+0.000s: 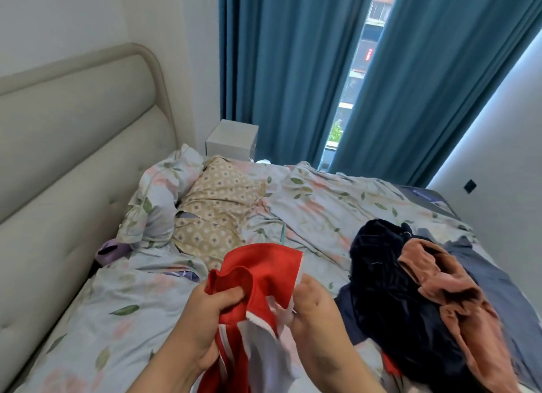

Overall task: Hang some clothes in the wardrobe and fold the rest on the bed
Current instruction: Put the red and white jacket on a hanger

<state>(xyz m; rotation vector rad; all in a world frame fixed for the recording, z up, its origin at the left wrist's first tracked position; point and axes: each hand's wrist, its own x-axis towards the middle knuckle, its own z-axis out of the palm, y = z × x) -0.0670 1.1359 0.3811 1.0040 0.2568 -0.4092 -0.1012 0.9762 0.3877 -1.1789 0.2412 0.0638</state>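
Bedroom with teal curtains (pixel 281 70) half drawn; a rumpled floral duvet is covering the bed (pixel 316 205), giving a soft surface for sorting. Person is standing at the bedside, lifting a red and white garment (pixel 261 272) above the duvet. Left hand (pixel 205 313) is gripping a bunched red edge, right hand (pixel 311 307) is pinching the white-trimmed edge, probably to find its shape before folding or hanging. Dark pile of clothes (pixel 390 290) with a rust piece (pixel 448 281) is waiting to the right.

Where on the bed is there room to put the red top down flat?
Free: the flowery cover left of the hands, between the headboard and the red top, and the stretch behind the dark clothes pile toward the curtains. Crowded: the right side, under that pile.
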